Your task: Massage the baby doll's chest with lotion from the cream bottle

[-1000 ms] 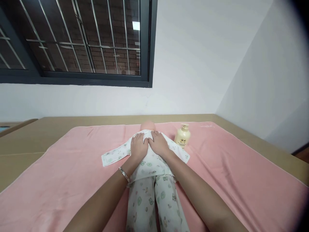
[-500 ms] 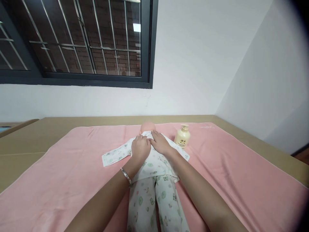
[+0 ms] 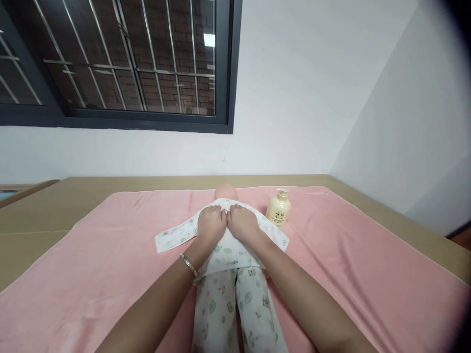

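Observation:
A baby doll [image 3: 225, 191] in white pyjamas printed with small green figures lies on a pink towel [image 3: 110, 260], head away from me, legs toward me. My left hand [image 3: 211, 224] and my right hand [image 3: 241, 223] rest side by side, palms down, on the doll's upper torso over the shirt [image 3: 228, 252]. The fingers lie flat on the cloth and the thumbs nearly touch. A silver bracelet [image 3: 189, 265] sits on my left wrist. The doll's sleeve [image 3: 172, 238] lies spread out to the left.
A cream pump bottle [image 3: 278, 208] stands upright on the towel, just right of the doll's shoulder. The towel covers a tan surface [image 3: 44, 206] against a white wall, with a barred window [image 3: 110, 63] above and a wall corner to the right.
Both hands slid a little up the doll's torso toward the neck and then back down, staying pressed on the shirt. The doll and bottle have not moved.

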A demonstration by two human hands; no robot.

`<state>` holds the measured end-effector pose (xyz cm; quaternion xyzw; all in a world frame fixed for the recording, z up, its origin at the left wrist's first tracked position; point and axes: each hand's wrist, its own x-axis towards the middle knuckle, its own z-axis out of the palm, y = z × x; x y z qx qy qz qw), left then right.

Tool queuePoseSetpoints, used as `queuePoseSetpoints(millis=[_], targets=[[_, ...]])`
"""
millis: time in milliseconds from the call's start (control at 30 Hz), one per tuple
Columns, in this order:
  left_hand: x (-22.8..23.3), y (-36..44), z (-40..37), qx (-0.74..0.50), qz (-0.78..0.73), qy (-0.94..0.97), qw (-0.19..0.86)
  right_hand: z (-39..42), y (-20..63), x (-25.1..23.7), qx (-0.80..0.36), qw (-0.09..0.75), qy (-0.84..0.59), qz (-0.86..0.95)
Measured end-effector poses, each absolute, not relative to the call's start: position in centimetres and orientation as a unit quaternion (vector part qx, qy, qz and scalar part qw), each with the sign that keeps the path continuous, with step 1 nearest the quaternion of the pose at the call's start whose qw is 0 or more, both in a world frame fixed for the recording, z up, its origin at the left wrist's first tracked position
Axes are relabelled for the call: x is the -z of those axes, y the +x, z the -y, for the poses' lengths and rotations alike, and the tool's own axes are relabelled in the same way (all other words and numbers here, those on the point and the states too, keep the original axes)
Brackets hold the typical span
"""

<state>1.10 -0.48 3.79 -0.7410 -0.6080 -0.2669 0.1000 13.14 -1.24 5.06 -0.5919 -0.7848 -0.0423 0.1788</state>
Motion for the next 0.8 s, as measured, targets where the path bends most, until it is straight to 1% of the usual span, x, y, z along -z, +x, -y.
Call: queuePoseSetpoints(millis=[100,200,267,400,500,567,700,800], targets=[[-4.1,1.5,1.1,0.24,0.604,-0.746,0.149,-0.6,14.4,-4.2,0.005,0.23,-0.553,0.801],[-4.3,1.9,1.5,0.231,0.617,-0.736,0.158,-1.4,14.9,-3.7,-0.027,0.235,-0.538,0.809],[-4.4,2.0,1.6,0.232,0.632,-0.725,0.143,-1.2,14.7,-3.8,-0.02,0.235,-0.545,0.805],[-4.7,1.7,1.3,0.231,0.662,-0.709,0.077,0.2,13.8,-4.8,0.006,0.223,-0.563,0.796],[-4.7,1.2,0.6,0.23,0.683,-0.693,0.011,1.4,13.0,-5.6,0.026,0.203,-0.573,0.794],[-4.5,0.9,0.0,0.234,0.682,-0.693,-0.011,2.1,12.4,-5.8,0.046,0.181,-0.573,0.798],[-3.8,0.5,-0.9,0.251,0.646,-0.721,0.0,2.8,11.6,-5.5,0.086,0.138,-0.577,0.801],[-3.7,0.7,-0.6,0.252,0.645,-0.721,0.03,2.4,11.8,-5.2,0.085,0.156,-0.562,0.808]])
